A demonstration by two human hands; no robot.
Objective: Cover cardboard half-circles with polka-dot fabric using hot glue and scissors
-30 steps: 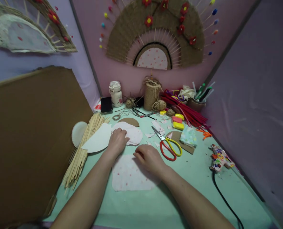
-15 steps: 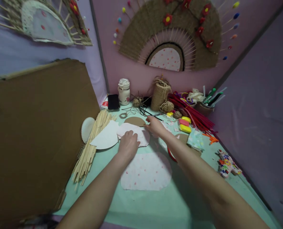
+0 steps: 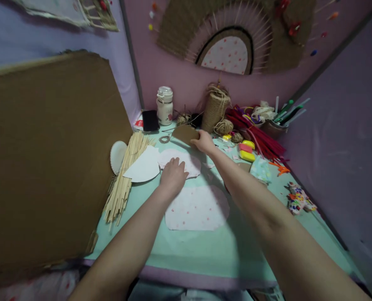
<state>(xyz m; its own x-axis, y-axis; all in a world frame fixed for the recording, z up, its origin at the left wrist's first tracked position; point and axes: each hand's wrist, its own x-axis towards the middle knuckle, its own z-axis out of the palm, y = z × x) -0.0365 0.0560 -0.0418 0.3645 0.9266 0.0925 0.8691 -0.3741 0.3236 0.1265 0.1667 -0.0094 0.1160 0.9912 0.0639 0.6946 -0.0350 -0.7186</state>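
Note:
Between the fingers and thumb of my right hand [image 3: 203,142] is the right end of a brown cardboard piece [image 3: 183,134] with a curved edge, lifted off the table. My left hand [image 3: 174,174] rests with its fingers spread on a white fabric piece with pink dots [image 3: 188,161]. Nearer to me, a larger dotted fabric piece [image 3: 198,209] lies flat on the green tablecloth. Left of my left hand, a white paper half-round [image 3: 143,166] lies partly over a bundle of thin wooden sticks [image 3: 123,184].
A large cardboard sheet [image 3: 48,163] stands at the left. Along the back are a white bottle [image 3: 165,106], a twine spool [image 3: 215,108] and red pipe cleaners [image 3: 261,136]. Yellow and pink clay blocks [image 3: 246,150] and a patterned fabric shape [image 3: 299,198] lie on the right.
My right hand has raised the cardboard piece from the table, where it lay flat behind the small fabric. My left hand stays on the fabric. The camera view has tilted down.

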